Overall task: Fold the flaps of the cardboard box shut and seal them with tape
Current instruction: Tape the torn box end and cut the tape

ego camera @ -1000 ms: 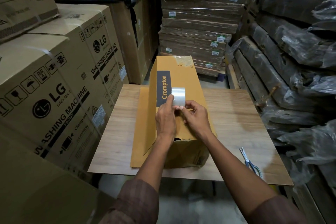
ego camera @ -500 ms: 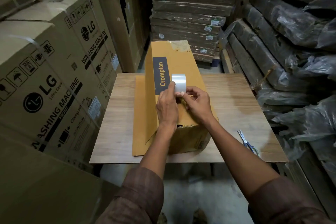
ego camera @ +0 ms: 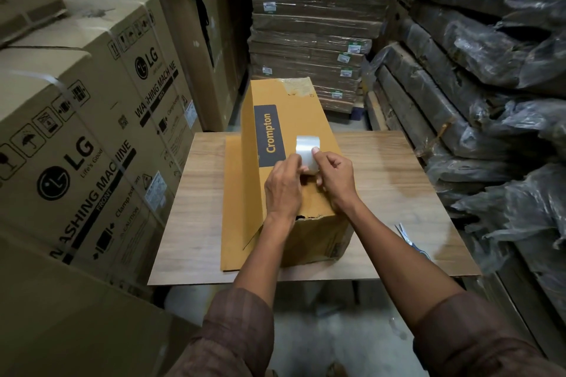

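A long yellow-brown Crompton cardboard box (ego camera: 309, 119) lies lengthwise on a wooden table (ego camera: 398, 193). Its left long flap (ego camera: 249, 162) stands upright, and another flap (ego camera: 232, 208) lies flat on the table to the left. A roll of clear tape (ego camera: 307, 150) rests above the box's top near the front. My right hand (ego camera: 335, 177) grips the roll, thumb on its top. My left hand (ego camera: 283, 185) pinches at the roll's near edge with its fingertips. The box's near top corner is torn, just below my hands.
Scissors (ego camera: 410, 240) lie at the table's right front edge. Large LG washing machine cartons (ego camera: 92, 147) stand close on the left. Stacked flat cartons (ego camera: 312, 40) fill the back, and plastic-wrapped bundles (ego camera: 490, 101) line the right.
The camera view has shifted slightly. Both hands stay at the tape roll on the box; my left fingers have moved a little along the roll's edge.
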The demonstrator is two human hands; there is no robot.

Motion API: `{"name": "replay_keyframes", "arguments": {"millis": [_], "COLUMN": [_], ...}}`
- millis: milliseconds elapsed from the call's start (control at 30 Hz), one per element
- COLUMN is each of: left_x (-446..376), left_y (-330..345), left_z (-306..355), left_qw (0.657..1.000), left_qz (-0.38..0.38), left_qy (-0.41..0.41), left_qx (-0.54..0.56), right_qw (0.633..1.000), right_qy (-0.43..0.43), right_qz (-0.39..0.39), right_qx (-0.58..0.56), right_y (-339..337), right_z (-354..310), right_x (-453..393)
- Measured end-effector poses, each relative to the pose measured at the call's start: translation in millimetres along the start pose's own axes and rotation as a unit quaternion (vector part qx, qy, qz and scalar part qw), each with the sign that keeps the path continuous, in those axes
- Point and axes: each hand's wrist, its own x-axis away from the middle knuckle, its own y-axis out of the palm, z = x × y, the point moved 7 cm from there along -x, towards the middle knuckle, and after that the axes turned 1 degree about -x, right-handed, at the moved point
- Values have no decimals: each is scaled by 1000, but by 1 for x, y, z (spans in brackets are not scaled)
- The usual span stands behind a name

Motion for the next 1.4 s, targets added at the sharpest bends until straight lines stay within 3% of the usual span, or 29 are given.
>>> {"name": "replay_keyframes", "arguments": {"millis": [400,667,833,1100,1400], "left_x": [-1,-2,-1,1,8], "left_y": [11,12,9,6,8], "left_z": [-11,-9,1,10,9], "left_qw": [997,998,999,998,988], "left_qz": [-54,-53,-43,-7,56], "left_qy": [-50,-44,-3,41,120], "left_qx": [34,5,-26,-45,-83], "right_qw": [996,998,998,994,994], "right_qy": [-15,26,49,49,59], "right_qz": [-73,-45,-15,-63,-26], "right_qx": [-45,-34,-39,-69,-86], "right_y": [4,1,-2,3,-2], "right_z": [-3,7,7,-2,3], "right_x": [0,-8,-8,-3,-7]}}
